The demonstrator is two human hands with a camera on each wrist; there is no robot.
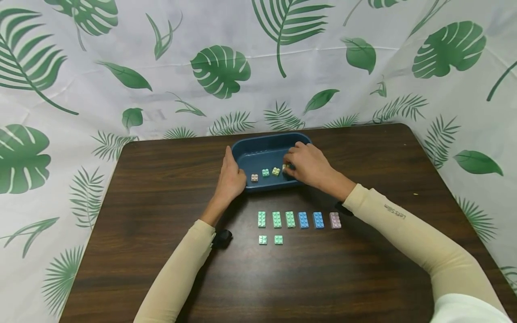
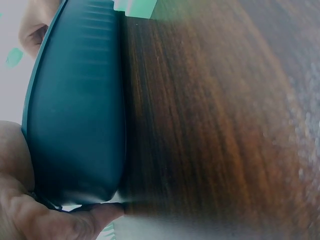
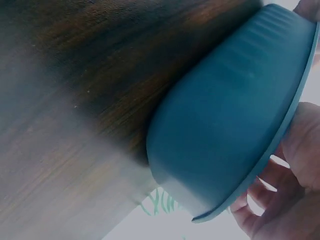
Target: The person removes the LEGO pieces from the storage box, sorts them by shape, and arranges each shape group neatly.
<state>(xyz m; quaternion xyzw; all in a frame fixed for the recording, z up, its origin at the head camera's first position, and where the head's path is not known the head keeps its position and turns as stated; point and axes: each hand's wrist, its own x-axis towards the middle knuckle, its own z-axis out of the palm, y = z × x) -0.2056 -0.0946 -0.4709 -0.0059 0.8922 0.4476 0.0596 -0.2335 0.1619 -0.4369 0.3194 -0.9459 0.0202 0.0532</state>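
Observation:
A dark blue tray (image 1: 258,142) lies near the far side of the table. My left hand (image 1: 231,177) holds its left end, thumb over the rim and fingers along the outside. The left wrist view shows the tray's outer wall (image 2: 80,100) beside that thumb. Inside, along the near side, sit a pale pink building brick (image 1: 254,177), a mint green one (image 1: 265,172) and a pale yellow one (image 1: 276,171). My right hand (image 1: 308,165) reaches over the near right rim, fingers curled down at another pale brick (image 1: 284,167); I cannot tell whether they pinch it.
In front of the tray, a row of longer bricks runs from green (image 1: 276,220) through blue (image 1: 303,220) to pink (image 1: 335,220). Two small green bricks (image 1: 263,240) lie nearer. A leaf-print cloth (image 1: 161,98) hangs behind the brown table (image 1: 161,179).

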